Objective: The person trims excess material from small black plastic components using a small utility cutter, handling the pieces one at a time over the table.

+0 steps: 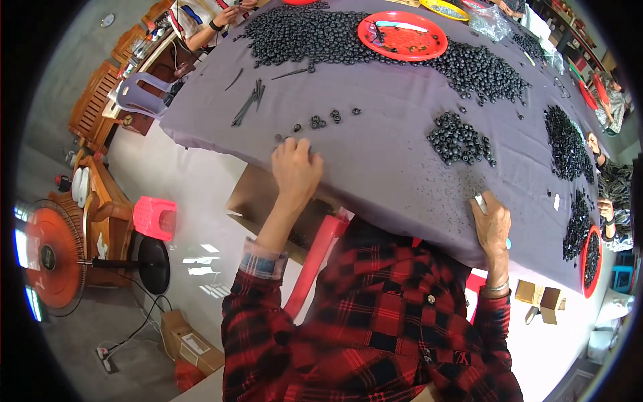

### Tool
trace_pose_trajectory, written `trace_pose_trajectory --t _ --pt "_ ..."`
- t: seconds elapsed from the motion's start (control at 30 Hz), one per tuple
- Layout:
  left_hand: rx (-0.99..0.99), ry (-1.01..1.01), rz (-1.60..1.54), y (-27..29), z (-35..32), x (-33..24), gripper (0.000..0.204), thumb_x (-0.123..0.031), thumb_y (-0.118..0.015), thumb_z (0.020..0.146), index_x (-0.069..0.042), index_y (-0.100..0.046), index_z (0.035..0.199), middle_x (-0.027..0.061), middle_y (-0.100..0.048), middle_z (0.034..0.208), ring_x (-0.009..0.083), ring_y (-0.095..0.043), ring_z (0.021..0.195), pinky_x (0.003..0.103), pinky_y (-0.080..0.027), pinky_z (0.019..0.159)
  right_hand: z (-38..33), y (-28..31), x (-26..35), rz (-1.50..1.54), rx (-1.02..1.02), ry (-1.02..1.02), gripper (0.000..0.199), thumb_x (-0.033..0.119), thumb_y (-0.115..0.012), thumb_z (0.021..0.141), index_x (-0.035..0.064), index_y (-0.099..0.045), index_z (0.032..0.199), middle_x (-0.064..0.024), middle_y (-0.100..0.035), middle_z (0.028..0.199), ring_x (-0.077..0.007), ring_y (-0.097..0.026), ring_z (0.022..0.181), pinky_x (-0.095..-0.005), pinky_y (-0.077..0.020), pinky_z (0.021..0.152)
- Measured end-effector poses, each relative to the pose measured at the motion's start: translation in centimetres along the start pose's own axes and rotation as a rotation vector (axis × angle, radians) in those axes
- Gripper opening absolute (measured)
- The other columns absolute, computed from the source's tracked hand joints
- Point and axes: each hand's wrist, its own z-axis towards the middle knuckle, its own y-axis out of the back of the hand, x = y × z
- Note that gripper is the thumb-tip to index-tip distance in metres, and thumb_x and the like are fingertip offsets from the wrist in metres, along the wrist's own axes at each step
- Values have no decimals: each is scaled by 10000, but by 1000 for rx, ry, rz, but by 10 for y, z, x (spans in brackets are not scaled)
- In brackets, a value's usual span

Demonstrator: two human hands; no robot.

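Well, left hand: fingers bunched at the edge of the covered worktop; whether they pinch anything, cannot tell.
Stray beads: glossy, black, rounded, just beyond; a brushing knuckle could roll them away.
Bead pile: loose heap farther right; tugging the creased grey cloth might scatter it.
Right hand: clamped on a pale tool; a slip, if it's sharp, could nick the cloth.

The single head-worn fisheye camera looked down from close above the wearer's checked shirt, facing forward across the table.
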Motion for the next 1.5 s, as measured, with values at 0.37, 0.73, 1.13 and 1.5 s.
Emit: trace_pose_trajectory --t 0.37,0.73,1.13,1.5 --pt "-55 -109 -228 14 28 -2 276 -121 -736 732 -29 -546 910 136 -535 880 355 -539 857 437 -441 717 1 -1 -2 -21 -25 36 222 192 -699 808 36 -541 804 -214 -613 725 -452 -589 742 -480 -462 606" --pt "98 -327 20 -103 90 -46 235 -192 -678 790 -87 -572 972 88 -553 972 281 -567 968 424 -419 871 -1 -4 0 7 -42 46 219 182 -708 802 23 -559 825 -226 -589 722 -456 -573 734 -447 -452 602" --pt "143 132 298 -39 62 61 196 -207 -641 816 -86 -596 963 73 -562 1037 280 -556 1016 445 -461 812 -2 -3 0 -3 -48 49 221 181 -704 804 21 -551 814 -220 -587 716 -451 -568 715 -458 -442 599" --pt "-2 87 75 13 -19 80 169 -119 -632 807 17 -546 858 212 -574 927 424 -526 918 504 -432 817 6 10 -9 38 92 -23 254 252 -682 829 20 -580 847 -231 -622 773 -467 -573 775 -486 -453 630"
